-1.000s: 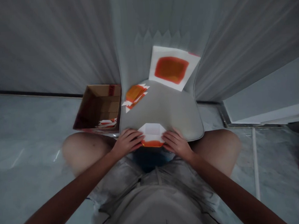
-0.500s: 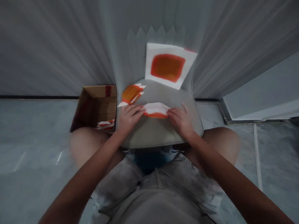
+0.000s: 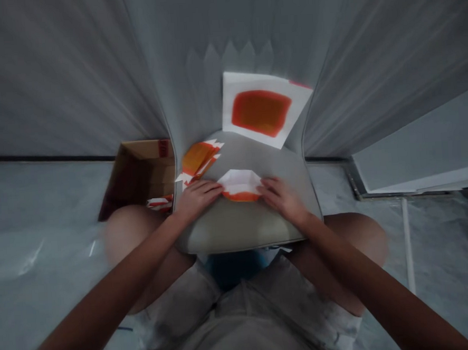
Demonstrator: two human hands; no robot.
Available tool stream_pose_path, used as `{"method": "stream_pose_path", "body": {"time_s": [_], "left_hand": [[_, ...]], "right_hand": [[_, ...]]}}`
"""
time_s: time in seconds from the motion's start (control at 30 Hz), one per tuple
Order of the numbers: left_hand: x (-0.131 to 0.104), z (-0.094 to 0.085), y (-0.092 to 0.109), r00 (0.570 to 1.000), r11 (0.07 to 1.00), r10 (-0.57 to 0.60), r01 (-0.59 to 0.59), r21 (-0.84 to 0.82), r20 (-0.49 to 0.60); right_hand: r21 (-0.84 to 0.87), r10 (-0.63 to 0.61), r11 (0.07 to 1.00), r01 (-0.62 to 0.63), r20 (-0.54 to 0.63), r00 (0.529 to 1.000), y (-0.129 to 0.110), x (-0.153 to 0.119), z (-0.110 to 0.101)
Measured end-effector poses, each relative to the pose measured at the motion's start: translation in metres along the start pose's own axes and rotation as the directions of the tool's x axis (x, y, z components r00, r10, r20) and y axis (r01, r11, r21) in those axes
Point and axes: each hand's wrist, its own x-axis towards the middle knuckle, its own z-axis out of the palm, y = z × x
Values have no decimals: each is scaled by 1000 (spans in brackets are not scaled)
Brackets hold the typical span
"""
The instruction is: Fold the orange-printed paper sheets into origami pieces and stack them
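A small folded paper (image 3: 240,184), white on top with an orange lower edge, lies on the grey chair seat (image 3: 241,230). My left hand (image 3: 198,198) pinches its left end, and my right hand (image 3: 283,199) closes on its right end. Just beyond my left hand sits a pile of folded orange-and-white papers (image 3: 197,160). Farther back, square white sheets with an orange-red middle (image 3: 261,112) lean against the chair's backrest. My thumbs are mostly hidden.
An open cardboard box (image 3: 139,149) stands on the floor left of the chair, with some folded papers (image 3: 159,202) inside. My knees flank the seat. Grey curtain-like cloth (image 3: 53,75) hangs behind, and a pale panel (image 3: 422,137) stands at right.
The view has shifted slightly. The folded paper now shows a taller white upper part between my hands. My right thumb, raised before, no longer sticks up.
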Motion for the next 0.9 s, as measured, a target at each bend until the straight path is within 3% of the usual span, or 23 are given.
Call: {"method": "stream_pose_path", "body": {"time_s": [0.17, 0.37, 0.6, 0.73, 0.9], "left_hand": [[7, 1, 8, 995, 997, -71, 74, 37, -76], [8, 3, 5, 998, 997, -48, 44, -66, -49], [12, 2, 4, 994, 981, -101, 92, -172, -43], [21, 0, 0, 991, 956, -130, 121, -267, -16], [38, 11, 2, 957, 940, -283, 263, -219, -67]], "right_hand": [[63, 76, 995, -77, 27, 997, 3, 5, 5], [40, 53, 998, -57, 105, 993, 4, 12, 4], [92, 100, 990, -108, 88, 991, -1, 12, -3], [186, 220, 956, -229, 65, 973, -3, 17, -2], [304, 448, 853, -424, -10, 894, -6, 31, 11]]}}
